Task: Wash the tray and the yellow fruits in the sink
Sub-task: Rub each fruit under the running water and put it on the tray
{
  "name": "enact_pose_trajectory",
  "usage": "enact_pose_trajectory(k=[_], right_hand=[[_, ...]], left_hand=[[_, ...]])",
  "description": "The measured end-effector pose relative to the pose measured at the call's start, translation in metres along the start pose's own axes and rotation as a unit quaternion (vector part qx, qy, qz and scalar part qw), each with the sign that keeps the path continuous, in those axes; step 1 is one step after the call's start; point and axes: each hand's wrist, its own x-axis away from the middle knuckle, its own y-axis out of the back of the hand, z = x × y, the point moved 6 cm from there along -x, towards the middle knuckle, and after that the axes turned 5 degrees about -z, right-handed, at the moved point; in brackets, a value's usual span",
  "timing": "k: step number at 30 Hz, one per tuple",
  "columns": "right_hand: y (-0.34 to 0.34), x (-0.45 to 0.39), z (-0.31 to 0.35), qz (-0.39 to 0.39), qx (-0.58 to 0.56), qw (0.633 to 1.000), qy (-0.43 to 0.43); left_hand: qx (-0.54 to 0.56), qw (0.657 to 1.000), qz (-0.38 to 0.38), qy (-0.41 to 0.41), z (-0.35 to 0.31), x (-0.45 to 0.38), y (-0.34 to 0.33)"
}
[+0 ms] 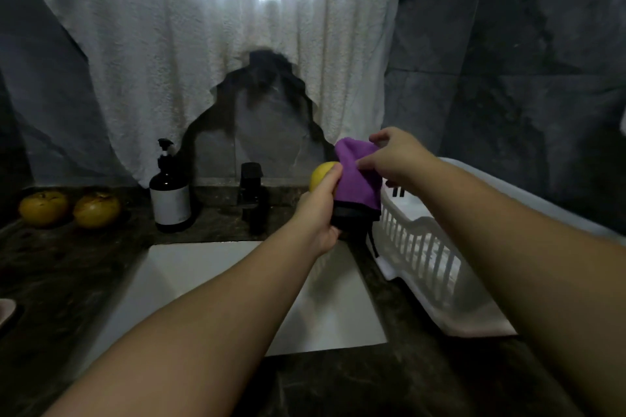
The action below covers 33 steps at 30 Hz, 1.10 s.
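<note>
Yellow fruit (323,174) in left grip (320,210); right grip (394,159) seemingly pinching purple cloth (359,179).

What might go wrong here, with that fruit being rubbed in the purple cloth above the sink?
1. The left hand holds the yellow fruit from one side, high above the sink; wet, it might slip and drop in.
2. The right hand only pinches the purple cloth, so it could pull loose.
3. Two other fruits sit loose on the dark counter and might roll.
</note>
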Motion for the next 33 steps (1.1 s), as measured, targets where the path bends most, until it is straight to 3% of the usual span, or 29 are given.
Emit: enact_pose_trajectory(k=[8, 13, 17, 20, 23, 26, 33], right_hand=[[0.015, -0.023, 0.019, -0.041, 0.195, 0.973, 0.119], [0.001, -0.032, 0.018, 0.018, 0.139, 0.983, 0.118], [-0.002, -0.038, 0.020, 0.021, 0.124, 0.986, 0.106], [-0.009, -0.041, 0.013, 0.054, 0.123, 0.988, 0.076], [-0.008, -0.044, 0.003, 0.072, -0.008, 0.997, 0.011], [0.012, -0.054, -0.014, 0.110, -0.121, 0.984, -0.069], [0.022, -0.048, -0.108, 0.146, 0.148, 0.965, -0.158]], left_hand=[[0.017, 1.000, -0.019, 0.010, 0.005, -0.017, -0.011], [0.025, 0.999, -0.032, 0.019, 0.010, -0.028, 0.002], [0.044, 0.998, -0.047, 0.025, 0.011, -0.034, 0.020], [0.049, 0.997, -0.049, 0.037, 0.012, -0.037, 0.027], [0.072, 0.995, -0.057, 0.033, 0.009, -0.036, 0.031], [0.045, 0.997, -0.057, 0.024, 0.007, -0.034, 0.032], [0.011, 0.998, -0.044, 0.040, 0.018, -0.030, 0.036]])
